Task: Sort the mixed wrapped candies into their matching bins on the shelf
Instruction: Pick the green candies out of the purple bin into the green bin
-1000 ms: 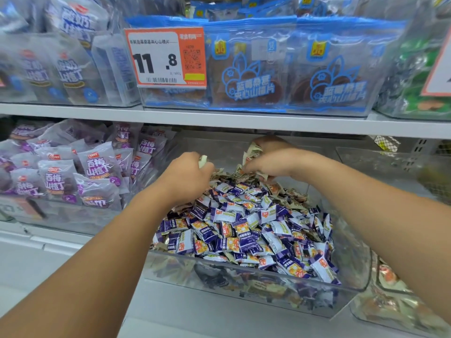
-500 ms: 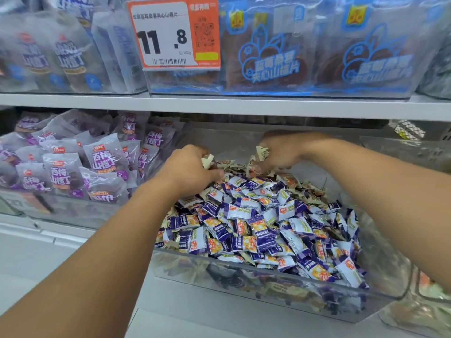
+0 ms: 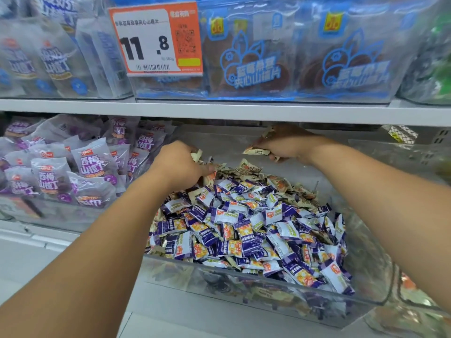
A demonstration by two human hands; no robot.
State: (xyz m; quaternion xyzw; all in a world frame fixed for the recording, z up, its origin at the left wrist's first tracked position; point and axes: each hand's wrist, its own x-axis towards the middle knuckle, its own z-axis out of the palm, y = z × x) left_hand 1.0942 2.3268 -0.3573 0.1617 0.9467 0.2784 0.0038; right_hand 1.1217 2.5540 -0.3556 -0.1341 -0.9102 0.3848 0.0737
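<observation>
Since a second ago the right hand (image 3: 283, 145) has been lifted off the pile. Mixed candies (image 3: 244, 223) are heaped in the clear bin (image 3: 244, 279), centre. At 11 o'clock, beige wrappers are gripped in the left hand (image 3: 180, 164); at 1 o'clock, beige candies (image 3: 256, 151) are pinched by the right. Loosely held pieces could be dropped back.

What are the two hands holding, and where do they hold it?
Both grip small beige wrapped candies. The left hand bunches some in its curled fingers; wrapper ends poke out on top. The right hand pinches several by their wrappers above the clear plastic bin.
</observation>
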